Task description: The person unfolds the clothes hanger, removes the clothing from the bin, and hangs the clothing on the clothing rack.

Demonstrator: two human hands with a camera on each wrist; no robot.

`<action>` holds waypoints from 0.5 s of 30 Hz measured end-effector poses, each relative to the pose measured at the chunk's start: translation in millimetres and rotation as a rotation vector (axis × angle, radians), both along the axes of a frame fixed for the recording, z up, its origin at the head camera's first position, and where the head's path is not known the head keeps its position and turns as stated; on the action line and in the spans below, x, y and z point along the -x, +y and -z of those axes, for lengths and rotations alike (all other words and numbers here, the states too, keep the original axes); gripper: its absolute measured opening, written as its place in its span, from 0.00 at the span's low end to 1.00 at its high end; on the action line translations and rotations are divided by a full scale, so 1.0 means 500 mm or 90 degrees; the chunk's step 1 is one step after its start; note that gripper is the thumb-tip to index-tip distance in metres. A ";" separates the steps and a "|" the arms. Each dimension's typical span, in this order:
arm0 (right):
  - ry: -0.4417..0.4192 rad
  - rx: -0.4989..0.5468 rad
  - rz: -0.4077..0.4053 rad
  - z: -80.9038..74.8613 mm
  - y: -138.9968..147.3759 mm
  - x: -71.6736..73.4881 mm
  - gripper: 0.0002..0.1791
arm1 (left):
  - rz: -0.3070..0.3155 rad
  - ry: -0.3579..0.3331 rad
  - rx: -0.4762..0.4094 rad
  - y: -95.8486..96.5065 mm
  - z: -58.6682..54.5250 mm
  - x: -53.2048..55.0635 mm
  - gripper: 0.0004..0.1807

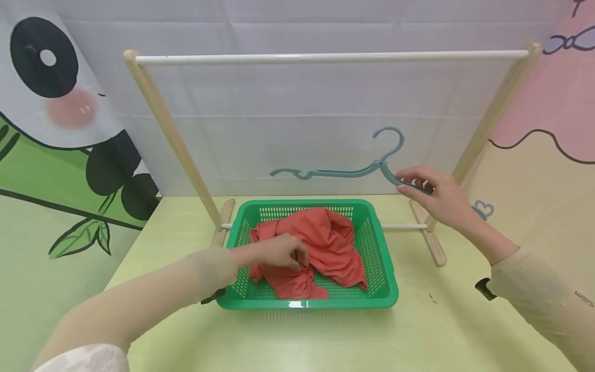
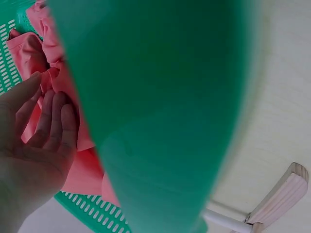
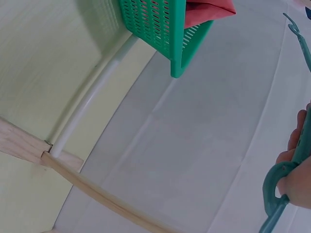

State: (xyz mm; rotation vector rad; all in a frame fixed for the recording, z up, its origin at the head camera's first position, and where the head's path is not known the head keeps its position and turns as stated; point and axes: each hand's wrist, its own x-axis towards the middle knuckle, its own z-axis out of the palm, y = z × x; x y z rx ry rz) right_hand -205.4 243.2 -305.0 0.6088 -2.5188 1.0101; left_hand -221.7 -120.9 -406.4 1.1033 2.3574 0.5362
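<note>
A red cloth garment [image 1: 325, 240] lies crumpled in a green plastic basket [image 1: 389, 289]. My left hand [image 1: 281, 251] reaches over the basket's left side and pinches a fold of the garment between thumb and fingers; the left wrist view shows that hand [image 2: 46, 141] at the red fabric [image 2: 80, 170], with the basket's rim [image 2: 160, 111] blocking much of the picture. Above and right of the basket, my right hand [image 1: 432, 194] grips one arm of a blue-green plastic hanger [image 1: 353, 172]. Its hook points up, and its other arm extends left over the basket.
Behind the basket stands a clothes rack with a white top bar [image 1: 325, 58] and wooden posts [image 1: 174, 139]. Its wooden feet [image 1: 429, 237] rest on the pale yellow table [image 1: 325, 341]. A white cloth backdrop [image 1: 279, 113] hangs behind, with printed cartoon panels at both sides.
</note>
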 end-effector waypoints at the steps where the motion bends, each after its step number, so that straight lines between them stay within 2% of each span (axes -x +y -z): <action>1: -0.002 0.000 0.002 -0.001 -0.001 -0.001 0.12 | 0.001 0.001 0.002 0.001 0.001 0.000 0.04; 5: -0.011 0.001 0.006 -0.005 -0.004 -0.004 0.11 | 0.007 0.000 0.003 0.001 0.003 0.002 0.03; 12: -0.012 -0.002 0.003 -0.007 -0.006 -0.007 0.11 | -0.009 0.012 0.040 0.000 0.005 -0.008 0.06; 15: -0.008 0.000 -0.001 -0.006 -0.006 -0.007 0.11 | -0.014 0.003 0.045 0.000 0.002 -0.010 0.06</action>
